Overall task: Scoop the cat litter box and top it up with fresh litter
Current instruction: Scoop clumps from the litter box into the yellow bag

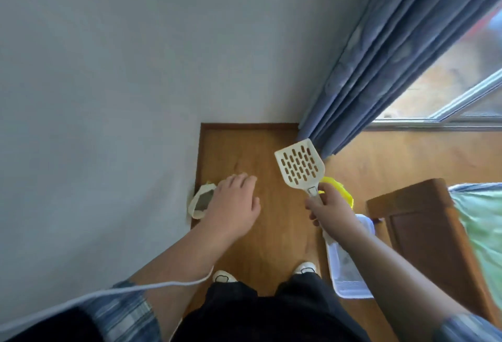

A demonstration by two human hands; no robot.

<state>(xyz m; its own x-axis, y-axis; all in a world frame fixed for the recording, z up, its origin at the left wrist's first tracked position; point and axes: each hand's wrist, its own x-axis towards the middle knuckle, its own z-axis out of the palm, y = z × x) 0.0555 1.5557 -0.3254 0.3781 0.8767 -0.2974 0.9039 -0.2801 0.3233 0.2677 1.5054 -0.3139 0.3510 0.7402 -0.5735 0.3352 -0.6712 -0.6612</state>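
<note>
Standing on a wooden floor [244, 151] in a room corner, a person looks down at both outstretched arms. Right hand [330, 205] grips the handle of a cream slotted litter scoop [300, 165], fingers curled round it; the scoop head is raised, slots facing the camera, nothing lying on it.

Left hand [235, 200] is held palm down with fingers relaxed and slightly spread, holding nothing. Its little-finger edge overlaps a pale open bag [199, 201] with grey contents that sits against the wall [108, 69] — whether they touch cannot be told.

Litter box [353, 291], a translucent white tray, sits on the floor at the person's right, just beside the right foot [305, 268] and partly hidden under the right forearm; a grey patch shows inside. A yellow item [342, 189] lies beyond the box, behind the right hand — what it is cannot be told.

Further right: a wooden bed frame [423, 219] with green bedding [478, 219]. Blue curtain [380, 69] hangs to the floor beside a window [461, 69]. A white cable [135, 287] crosses the left forearm. Left foot [222, 276] in pale footwear, plaid sleeves at both elbows.
</note>
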